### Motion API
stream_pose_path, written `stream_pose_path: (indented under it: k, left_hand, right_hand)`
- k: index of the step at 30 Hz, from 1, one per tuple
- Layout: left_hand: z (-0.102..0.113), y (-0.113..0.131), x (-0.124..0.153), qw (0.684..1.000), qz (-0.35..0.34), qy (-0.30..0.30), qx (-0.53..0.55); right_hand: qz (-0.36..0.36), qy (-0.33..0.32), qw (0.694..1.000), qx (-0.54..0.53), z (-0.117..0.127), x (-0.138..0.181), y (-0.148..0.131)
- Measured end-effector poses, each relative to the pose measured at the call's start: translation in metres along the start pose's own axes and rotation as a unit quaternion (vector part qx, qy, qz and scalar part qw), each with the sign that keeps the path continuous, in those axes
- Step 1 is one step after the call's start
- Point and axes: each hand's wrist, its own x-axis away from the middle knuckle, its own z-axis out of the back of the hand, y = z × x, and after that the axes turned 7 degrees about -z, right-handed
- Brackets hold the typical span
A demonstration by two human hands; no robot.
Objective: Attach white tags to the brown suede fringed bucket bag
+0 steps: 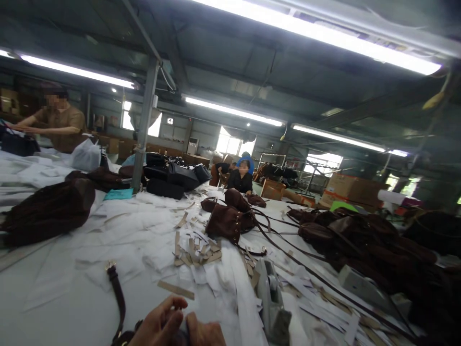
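Observation:
My left hand (160, 323) and my right hand (205, 332) show only partly at the bottom edge, close together with fingers curled. They touch a dark brown bag piece (124, 338) whose strap (117, 293) with a metal buckle runs up across the white table (72, 288). What the fingers pinch is cut off by the frame edge. A grey tape dispenser (272, 298) lies just to the right of my hands.
Brown suede bags (228, 218) lie mid-table, more bags (363, 240) heaped at right, one (46, 209) at left. Paper scraps (194, 252) litter the table. Black bags (173, 178) are piled by a steel post (144, 125). One person (59, 122) works far left, another (243, 177) sits behind.

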Motion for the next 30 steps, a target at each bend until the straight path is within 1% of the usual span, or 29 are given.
stream_pose_path:
  k: [1,3,5,7,9,11,12,15,17,18,20,22,26,28,30]
  left_hand:
    - [0.004,0.006,0.005,0.999,-0.007,-0.008,-0.046]
    - [0.012,0.018,0.016,0.989,-0.013,-0.005,-0.150]
    - [0.019,0.030,0.027,0.978,-0.011,-0.011,-0.209]
    - [0.023,0.037,0.036,0.975,-0.007,-0.037,-0.219]
    - [0.023,0.038,0.043,0.976,0.002,-0.057,-0.210]
    - [0.022,0.035,0.049,0.982,0.019,-0.072,-0.171]
    - [0.021,0.033,0.052,0.986,0.039,-0.082,-0.137]
    - [0.018,0.023,0.060,0.985,0.135,-0.109,-0.015]
    - [0.016,0.015,0.063,0.973,0.187,-0.132,0.034]
    - [0.015,0.010,0.064,0.968,0.198,-0.146,0.045]
    - [0.013,-0.001,0.066,0.960,0.211,-0.174,0.059]
    - [0.009,-0.010,0.067,0.955,0.221,-0.183,0.074]
    - [-0.001,-0.021,0.068,0.959,0.214,-0.144,0.114]
    - [-0.005,-0.021,0.067,0.960,0.209,-0.139,0.120]
    - [-0.007,-0.019,0.064,0.964,0.202,-0.133,0.113]
  right_hand:
    - [0.003,-0.031,1.000,0.001,0.013,0.000,0.000]
    - [-0.018,-0.084,0.996,0.006,0.036,-0.001,-0.003]
    - [-0.039,-0.130,0.991,0.010,0.051,-0.004,-0.010]
    - [-0.033,-0.163,0.986,-0.004,0.058,-0.006,-0.019]
    - [-0.012,-0.184,0.983,-0.021,0.059,-0.007,-0.027]
    - [0.018,-0.198,0.980,-0.024,0.057,-0.006,-0.032]
    - [0.036,-0.203,0.978,-0.022,0.056,-0.004,-0.033]
    - [0.074,-0.208,0.975,-0.017,0.053,0.004,-0.033]
    - [0.071,-0.200,0.977,-0.012,0.050,0.012,-0.032]
    - [0.066,-0.194,0.979,-0.011,0.047,0.016,-0.032]
    - [0.060,-0.182,0.981,-0.012,0.041,0.026,-0.031]
    - [0.055,-0.165,0.985,-0.018,0.034,0.035,-0.030]
    - [0.014,-0.123,0.990,-0.063,0.021,0.050,-0.028]
    - [-0.013,-0.116,0.990,-0.083,0.017,0.055,-0.028]
    - [-0.030,-0.120,0.988,-0.093,0.019,0.057,-0.028]
